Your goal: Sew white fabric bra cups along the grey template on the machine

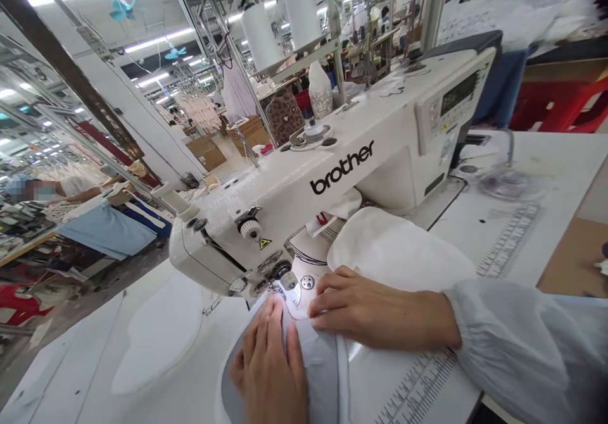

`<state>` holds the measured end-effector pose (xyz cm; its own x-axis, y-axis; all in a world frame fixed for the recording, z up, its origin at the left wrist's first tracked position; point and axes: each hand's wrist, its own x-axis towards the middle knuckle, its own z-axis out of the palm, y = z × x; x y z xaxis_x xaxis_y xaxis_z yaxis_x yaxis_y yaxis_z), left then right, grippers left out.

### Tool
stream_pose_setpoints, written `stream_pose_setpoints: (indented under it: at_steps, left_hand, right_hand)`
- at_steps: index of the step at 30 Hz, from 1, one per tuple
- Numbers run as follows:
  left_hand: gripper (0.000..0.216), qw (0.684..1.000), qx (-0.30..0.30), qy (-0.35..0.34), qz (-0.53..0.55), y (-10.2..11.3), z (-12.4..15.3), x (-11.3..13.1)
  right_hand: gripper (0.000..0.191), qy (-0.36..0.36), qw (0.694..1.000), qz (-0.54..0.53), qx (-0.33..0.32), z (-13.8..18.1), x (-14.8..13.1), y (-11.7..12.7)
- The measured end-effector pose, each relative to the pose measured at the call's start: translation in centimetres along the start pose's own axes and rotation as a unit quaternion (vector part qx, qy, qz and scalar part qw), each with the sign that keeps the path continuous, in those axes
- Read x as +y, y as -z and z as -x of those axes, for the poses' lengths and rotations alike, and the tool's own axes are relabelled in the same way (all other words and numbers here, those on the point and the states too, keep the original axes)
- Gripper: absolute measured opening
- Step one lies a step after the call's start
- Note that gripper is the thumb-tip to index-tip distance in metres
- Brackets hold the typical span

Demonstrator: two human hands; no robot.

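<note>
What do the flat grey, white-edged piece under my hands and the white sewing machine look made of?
Grey piece: fairly matte, probably fabric, judging by its soft creases. White sewing machine: glossy, likely painted metal, given highlights along its rigid body.

Left fingers (274, 329) extended, right fingers (332, 301) bent

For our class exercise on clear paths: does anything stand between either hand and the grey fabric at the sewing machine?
Nothing visible does: the left hand rests on the grey fabric, and the right hand is at its edge.
</note>
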<state>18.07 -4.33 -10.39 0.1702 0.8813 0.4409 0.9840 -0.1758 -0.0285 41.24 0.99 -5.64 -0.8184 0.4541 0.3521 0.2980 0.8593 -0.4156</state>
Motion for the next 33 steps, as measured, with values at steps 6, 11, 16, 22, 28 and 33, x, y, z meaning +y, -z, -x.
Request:
stream_pose_setpoints:
  at_steps: [6,11,16,22,28,33]
  left_hand:
    - [0.042,0.999,0.006,-0.014,-0.036,-0.1,0.0,-0.2]
    - [0.040,0.999,-0.003,0.005,-0.034,0.1,-0.4,0.2]
    - [0.043,0.992,-0.027,0.122,-0.010,0.7,-1.5,2.1]
    - [0.047,0.981,-0.083,0.172,0.025,0.7,-2.8,1.9]
    - [0.047,0.983,-0.097,0.151,0.036,0.3,-3.2,0.9]
    - [0.048,0.986,-0.095,0.132,0.037,0.1,-3.0,0.4]
  right_hand:
    - [0.022,0.031,0.999,0.010,-0.003,0.0,0.7,0.4]
    - [0.021,0.037,0.999,0.024,-0.006,-0.1,1.2,0.2]
    - [0.017,0.040,0.998,0.041,-0.004,-0.7,1.7,0.2]
    - [0.014,0.030,0.997,0.069,-0.014,-1.6,2.0,0.5]
    - [0.013,0.024,0.997,0.079,-0.009,-1.9,2.3,0.1]
    - [0.015,0.015,0.996,0.082,-0.009,-1.9,2.0,0.0]
